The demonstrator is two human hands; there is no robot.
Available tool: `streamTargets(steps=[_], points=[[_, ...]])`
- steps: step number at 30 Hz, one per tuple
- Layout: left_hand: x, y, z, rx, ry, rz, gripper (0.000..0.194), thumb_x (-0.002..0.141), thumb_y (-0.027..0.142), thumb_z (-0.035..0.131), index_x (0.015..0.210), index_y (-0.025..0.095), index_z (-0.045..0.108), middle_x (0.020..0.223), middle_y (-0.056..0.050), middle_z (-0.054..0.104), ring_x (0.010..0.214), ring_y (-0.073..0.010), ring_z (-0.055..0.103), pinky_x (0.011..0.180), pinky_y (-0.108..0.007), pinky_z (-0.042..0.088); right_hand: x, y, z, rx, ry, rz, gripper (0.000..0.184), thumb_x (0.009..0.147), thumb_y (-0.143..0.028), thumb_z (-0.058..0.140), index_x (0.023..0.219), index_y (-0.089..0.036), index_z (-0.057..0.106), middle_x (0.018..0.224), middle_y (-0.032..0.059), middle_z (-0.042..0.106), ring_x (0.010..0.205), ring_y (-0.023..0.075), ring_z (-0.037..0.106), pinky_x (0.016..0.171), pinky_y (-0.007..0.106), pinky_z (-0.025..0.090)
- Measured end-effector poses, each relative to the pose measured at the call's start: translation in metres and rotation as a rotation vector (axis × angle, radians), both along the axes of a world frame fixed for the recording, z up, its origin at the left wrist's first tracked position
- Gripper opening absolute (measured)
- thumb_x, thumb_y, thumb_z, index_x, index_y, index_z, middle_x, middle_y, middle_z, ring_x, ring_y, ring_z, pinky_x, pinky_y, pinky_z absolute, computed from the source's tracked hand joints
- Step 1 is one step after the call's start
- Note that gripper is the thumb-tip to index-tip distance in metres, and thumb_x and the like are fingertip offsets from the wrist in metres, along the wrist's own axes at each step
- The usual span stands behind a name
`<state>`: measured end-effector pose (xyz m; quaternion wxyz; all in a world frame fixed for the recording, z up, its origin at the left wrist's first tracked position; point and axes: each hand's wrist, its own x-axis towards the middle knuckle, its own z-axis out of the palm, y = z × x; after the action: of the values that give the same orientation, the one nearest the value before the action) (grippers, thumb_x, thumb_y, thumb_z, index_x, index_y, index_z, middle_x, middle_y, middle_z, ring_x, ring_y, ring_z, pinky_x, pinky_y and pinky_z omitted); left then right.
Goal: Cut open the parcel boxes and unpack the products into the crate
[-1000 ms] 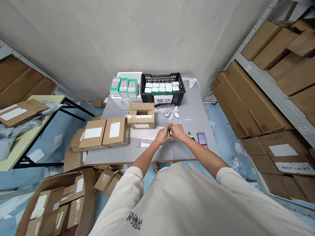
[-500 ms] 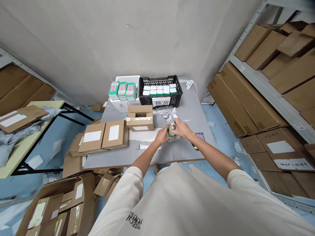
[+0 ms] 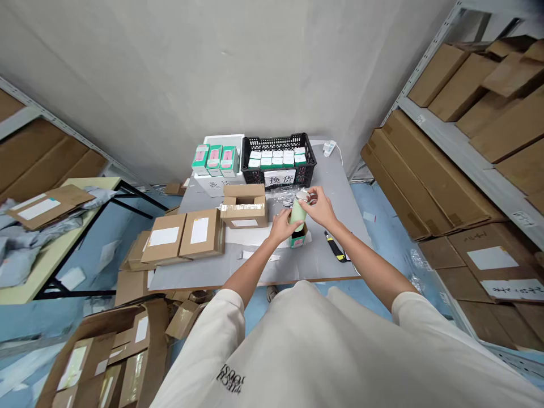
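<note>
A light green bottle-like container (image 3: 298, 215) with a pale top is raised just above a small open green box (image 3: 297, 241). My left hand (image 3: 282, 226) is closed around the container's lower left side. At its upper end my right hand (image 3: 321, 207) grips it from the right, the fingers at the pale top. The little box stands on the grey table (image 3: 204, 267), below both hands. A yellow-and-black utility knife (image 3: 335, 247) lies to the right, under my right forearm.
Behind are a black crate (image 3: 250, 174) of small boxes and a white bin (image 3: 216, 184) carrying green-and-pink boxes. An open carton (image 3: 243, 215) and closed cartons (image 3: 200, 233) stand left. Crumpled clear plastic (image 3: 283, 194) lies near the crate. Shelves of cartons (image 3: 429, 170) flank the right.
Both hands have lifted the green container up out of the small box. The box now shows open beneath it. My right forearm has shifted, exposing the utility knife.
</note>
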<state>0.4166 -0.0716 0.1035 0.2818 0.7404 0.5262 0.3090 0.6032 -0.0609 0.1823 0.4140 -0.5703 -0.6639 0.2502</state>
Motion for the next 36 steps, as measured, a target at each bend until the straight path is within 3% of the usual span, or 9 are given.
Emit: streamTargets(steps=[3,8,12,16,19,22,29,33,36], points=[[0.000,0.005,0.002,-0.009,-0.180,0.026,0.051,0.089,0.055,0.070,0.124,0.019,0.069,0.112,-0.012,0.071,0.106,-0.0299,0.065,0.095,-0.041,0.049,0.003,0.006,-0.018,-0.020,0.201,0.068,0.058,0.092,-0.054,0.061,0.140,-0.023,0.050,0.128,0.0111,0.069,0.109,0.0247,0.067,0.094,0.040,0.055],[-0.002,0.011,0.000,-0.136,-0.444,0.015,0.054,0.090,0.054,0.070,0.130,0.019,0.067,0.117,-0.011,0.075,0.105,-0.0274,0.069,0.094,-0.039,0.052,0.008,0.001,-0.050,-0.132,0.224,0.246,0.052,0.097,-0.054,0.054,0.138,-0.023,0.064,0.137,0.0095,0.068,0.126,0.0290,0.062,0.110,0.046,0.047],[-0.003,0.013,0.000,-0.172,-0.618,-0.020,0.072,0.090,0.056,0.070,0.149,0.020,0.053,0.128,-0.012,0.072,0.118,-0.0284,0.068,0.099,-0.041,0.054,0.009,0.000,-0.065,-0.176,0.305,0.249,0.054,0.093,-0.053,0.062,0.137,-0.022,0.064,0.119,0.0084,0.073,0.109,0.0272,0.067,0.103,0.047,0.053],[0.001,0.012,0.002,-0.168,-0.611,-0.008,0.070,0.093,0.063,0.063,0.147,0.021,0.057,0.137,-0.013,0.064,0.115,-0.0272,0.068,0.099,-0.039,0.056,0.008,0.004,-0.075,-0.203,0.384,0.211,0.048,0.087,-0.057,0.069,0.121,-0.023,0.068,0.117,0.0073,0.072,0.100,0.0237,0.067,0.096,0.044,0.056],[0.007,0.011,0.005,-0.116,-0.530,0.049,0.067,0.093,0.064,0.061,0.145,0.021,0.060,0.138,-0.015,0.057,0.117,-0.0272,0.066,0.102,-0.040,0.054,0.004,0.005,-0.079,-0.224,0.537,0.201,0.052,0.083,-0.059,0.073,0.121,-0.025,0.060,0.117,0.0081,0.072,0.101,0.0230,0.068,0.092,0.043,0.058],[0.011,0.010,0.007,-0.100,-0.480,0.078,0.071,0.090,0.065,0.067,0.146,0.021,0.059,0.133,-0.015,0.055,0.119,-0.0285,0.063,0.102,-0.042,0.054,0.003,0.004,-0.081,-0.292,0.632,0.210,0.052,0.083,-0.060,0.072,0.119,-0.026,0.054,0.102,0.0054,0.074,0.092,0.0225,0.069,0.084,0.043,0.059],[0.009,0.010,0.008,-0.109,-0.498,0.008,0.065,0.097,0.062,0.056,0.148,0.021,0.057,0.136,-0.015,0.060,0.118,-0.0279,0.062,0.097,-0.040,0.054,0.012,0.003,-0.076,-0.256,0.553,0.117,0.055,0.080,-0.058,0.073,0.122,-0.025,0.056,0.092,0.0021,0.068,0.084,0.0202,0.066,0.078,0.038,0.057],[0.011,0.008,0.006,-0.043,-0.441,0.065,0.059,0.101,0.059,0.049,0.145,0.021,0.060,0.134,-0.015,0.059,0.126,-0.0280,0.058,0.109,-0.043,0.048,0.011,0.001,-0.072,-0.232,0.471,0.126,0.058,0.080,-0.058,0.073,0.125,-0.023,0.060,0.094,0.0030,0.065,0.083,0.0194,0.064,0.076,0.035,0.057],[0.014,0.005,0.006,-0.088,-0.457,0.035,0.060,0.099,0.058,0.054,0.148,0.023,0.056,0.136,-0.014,0.058,0.122,-0.0275,0.061,0.110,-0.044,0.047,0.008,-0.002,-0.070,-0.204,0.451,0.117,0.057,0.080,-0.058,0.074,0.123,-0.024,0.061,0.104,0.0057,0.067,0.085,0.0195,0.063,0.075,0.035,0.057]])
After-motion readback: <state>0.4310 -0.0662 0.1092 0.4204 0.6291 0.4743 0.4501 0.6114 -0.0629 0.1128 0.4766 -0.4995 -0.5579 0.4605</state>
